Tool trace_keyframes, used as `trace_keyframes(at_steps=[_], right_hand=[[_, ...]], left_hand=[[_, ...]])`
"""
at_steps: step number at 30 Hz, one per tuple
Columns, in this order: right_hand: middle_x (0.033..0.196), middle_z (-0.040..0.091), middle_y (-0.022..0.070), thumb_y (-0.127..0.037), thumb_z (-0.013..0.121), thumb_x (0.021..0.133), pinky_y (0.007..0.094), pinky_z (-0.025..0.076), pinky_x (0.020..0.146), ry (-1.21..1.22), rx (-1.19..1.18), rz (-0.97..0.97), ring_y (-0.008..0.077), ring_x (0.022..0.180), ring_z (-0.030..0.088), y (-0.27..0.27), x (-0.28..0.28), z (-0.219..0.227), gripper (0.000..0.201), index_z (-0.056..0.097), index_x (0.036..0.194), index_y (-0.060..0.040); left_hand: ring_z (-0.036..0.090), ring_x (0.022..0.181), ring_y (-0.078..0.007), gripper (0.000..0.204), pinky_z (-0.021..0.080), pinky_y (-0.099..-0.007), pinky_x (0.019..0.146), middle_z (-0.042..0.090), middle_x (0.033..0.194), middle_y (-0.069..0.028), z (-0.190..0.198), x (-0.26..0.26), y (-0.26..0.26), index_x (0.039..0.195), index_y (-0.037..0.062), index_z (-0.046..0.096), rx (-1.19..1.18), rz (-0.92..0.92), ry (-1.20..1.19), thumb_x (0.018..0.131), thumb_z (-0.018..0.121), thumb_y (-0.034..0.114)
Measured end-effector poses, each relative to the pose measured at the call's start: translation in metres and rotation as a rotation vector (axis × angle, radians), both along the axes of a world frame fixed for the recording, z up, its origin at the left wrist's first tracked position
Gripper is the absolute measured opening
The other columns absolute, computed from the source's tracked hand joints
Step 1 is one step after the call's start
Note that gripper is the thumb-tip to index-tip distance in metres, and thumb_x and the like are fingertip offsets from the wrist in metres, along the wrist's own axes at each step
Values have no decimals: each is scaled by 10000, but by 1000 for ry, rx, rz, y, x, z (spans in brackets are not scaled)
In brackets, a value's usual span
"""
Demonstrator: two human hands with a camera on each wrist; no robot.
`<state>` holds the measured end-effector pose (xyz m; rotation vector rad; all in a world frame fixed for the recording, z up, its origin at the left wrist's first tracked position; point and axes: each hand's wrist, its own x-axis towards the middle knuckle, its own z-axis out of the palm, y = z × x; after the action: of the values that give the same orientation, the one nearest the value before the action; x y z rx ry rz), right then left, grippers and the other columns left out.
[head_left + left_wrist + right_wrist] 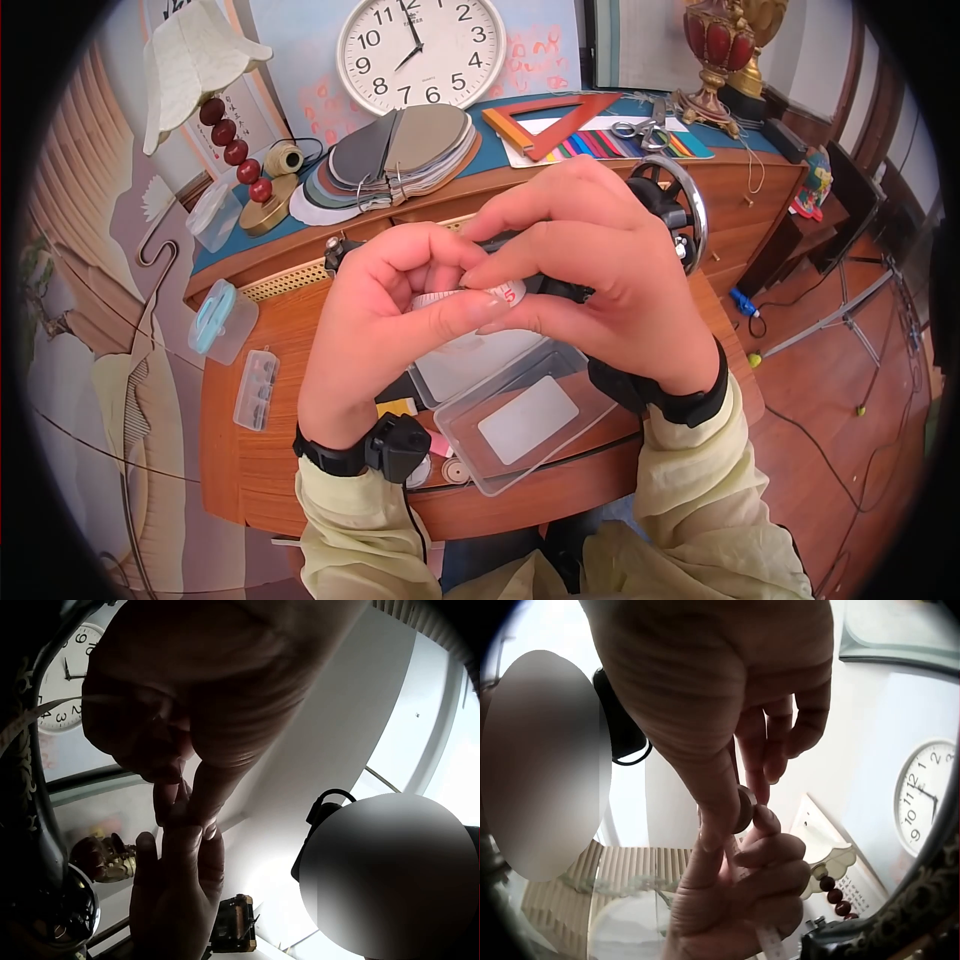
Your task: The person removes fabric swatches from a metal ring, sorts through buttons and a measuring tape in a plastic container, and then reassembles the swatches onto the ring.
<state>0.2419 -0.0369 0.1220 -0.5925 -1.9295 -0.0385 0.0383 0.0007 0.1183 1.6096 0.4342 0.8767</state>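
Both hands are raised together over the desk, working on a white soft tape measure with red figures. My left hand pinches the tape between thumb and fingers, the other fingers curled. My right hand pinches the same tape from the other side, its fingertips against the left thumb. In the right wrist view a small coil sits between the fingertips, and a loose strip hangs below the left hand. Fingers hide much of the tape. Beneath the hands stands an open clear plastic box.
A clear compartment case and a container with a blue lid lie at the left. Behind are a fan of sample swatches, a triangle ruler, scissors and a beaded lamp. A chrome-rimmed wheel stands right.
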Motion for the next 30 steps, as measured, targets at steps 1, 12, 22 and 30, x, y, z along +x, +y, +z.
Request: trace_keyframes(at_steps=[1, 12, 22, 30], right_hand=[[1011, 676, 50, -125, 834, 616, 319, 437, 783, -4, 7, 6, 200, 882, 586, 0, 0, 0, 259, 728, 851, -103], [1024, 667, 50, -89, 791, 643, 330, 430, 797, -15, 0, -25, 208, 898, 582, -1, 1, -2, 231, 723, 863, -104], [1026, 667, 53, -69, 775, 653, 326, 435, 783, -3, -28, 28, 209, 878, 573, 0, 0, -2, 226, 723, 870, -103], [1011, 674, 48, -87, 793, 652, 329, 434, 777, -22, -36, 14, 206, 878, 575, 0, 4, 1, 225, 728, 867, -103]], left_hand=[[611, 908, -85, 291, 477, -216, 762, 649, 991, -41, 2, 0, -2, 1111, -37, 618, -19, 13, 11, 855, 697, 78], [625, 899, -89, 290, 498, -225, 759, 666, 1004, -58, -3, -3, 4, 1102, -41, 618, -31, -103, -33, 846, 702, 66], [633, 918, -94, 286, 504, -229, 777, 669, 985, -47, -2, 0, 4, 1084, -28, 633, -16, -93, -24, 824, 726, 48], [635, 912, -105, 244, 503, -242, 793, 667, 975, -60, 8, 2, -7, 1050, -35, 628, -95, -66, -35, 841, 716, 58]])
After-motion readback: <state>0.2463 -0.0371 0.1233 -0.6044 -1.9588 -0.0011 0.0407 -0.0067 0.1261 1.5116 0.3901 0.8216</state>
